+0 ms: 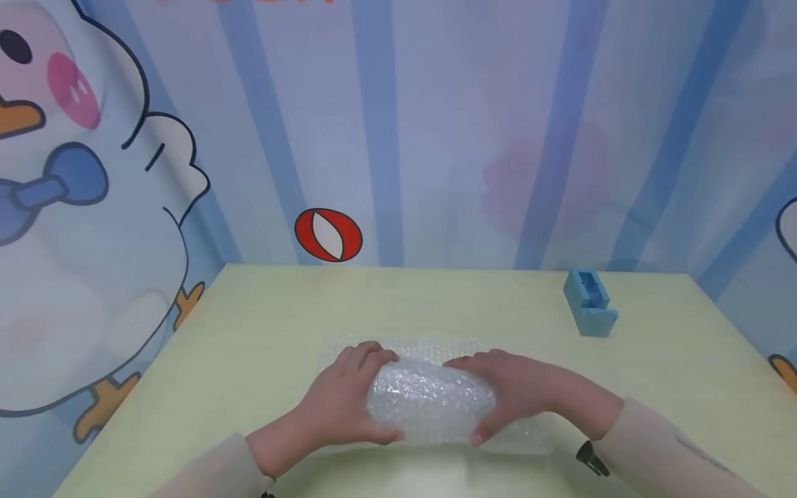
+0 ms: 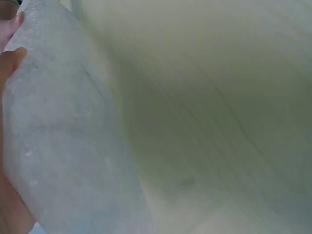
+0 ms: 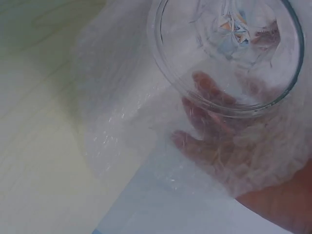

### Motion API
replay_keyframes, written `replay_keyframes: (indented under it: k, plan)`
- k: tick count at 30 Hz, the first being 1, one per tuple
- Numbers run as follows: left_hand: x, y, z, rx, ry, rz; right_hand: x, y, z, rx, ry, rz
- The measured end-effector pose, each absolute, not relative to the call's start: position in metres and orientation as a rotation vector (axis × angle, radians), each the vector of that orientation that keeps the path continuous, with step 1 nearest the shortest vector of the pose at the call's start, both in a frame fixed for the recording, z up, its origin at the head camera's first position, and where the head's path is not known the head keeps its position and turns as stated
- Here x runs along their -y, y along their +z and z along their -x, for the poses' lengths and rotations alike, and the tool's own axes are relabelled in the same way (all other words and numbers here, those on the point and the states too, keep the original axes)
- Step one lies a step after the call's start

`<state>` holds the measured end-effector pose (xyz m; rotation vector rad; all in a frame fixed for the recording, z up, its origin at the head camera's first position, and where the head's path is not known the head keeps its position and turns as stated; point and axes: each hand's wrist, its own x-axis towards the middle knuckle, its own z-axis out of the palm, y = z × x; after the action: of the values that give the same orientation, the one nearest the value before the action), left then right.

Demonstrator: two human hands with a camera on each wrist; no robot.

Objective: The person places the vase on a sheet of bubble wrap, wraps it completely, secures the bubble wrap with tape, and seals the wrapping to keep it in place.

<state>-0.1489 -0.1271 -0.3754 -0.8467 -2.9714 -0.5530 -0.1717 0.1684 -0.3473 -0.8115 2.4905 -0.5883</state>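
Low over the front middle of the table, both hands hold a roll of bubble wrap (image 1: pixel 429 394) from its two ends. My left hand (image 1: pixel 336 398) grips the left end, fingers over the far side and thumb along the near side. At the other end, my right hand (image 1: pixel 519 387) has its fingers and thumb bent round the roll. A clear drinking glass (image 3: pixel 229 58) shows its round rim at the open end of the wrap in the right wrist view. In the left wrist view, the wrap (image 2: pixel 68 131) covers much of the left side.
Under the roll, a flat part of the wrap spreads over the pale yellow table (image 1: pixel 261 325). A blue tape dispenser (image 1: pixel 591 311) stands at the back right. Behind the table hangs a striped backdrop (image 1: pixel 429 138) with cartoon prints.
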Motion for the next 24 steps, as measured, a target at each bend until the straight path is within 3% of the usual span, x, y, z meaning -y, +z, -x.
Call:
replay_keyframes:
  k: [7, 17, 24]
  plan:
    - [0.126, -0.374, 0.150, 2.949, -0.582, 0.830, -0.168, -0.351, 0.176, -2.495, -0.580, 0.819]
    - [0.120, -0.359, 0.202, 3.217, -0.925, 0.752, -0.178, -0.358, 0.209, -2.322, -0.734, 0.571]
    - [0.119, -0.355, 0.217, 3.330, -0.935, 0.739, -0.182, -0.364, 0.224, -2.276, -0.735, 0.610]
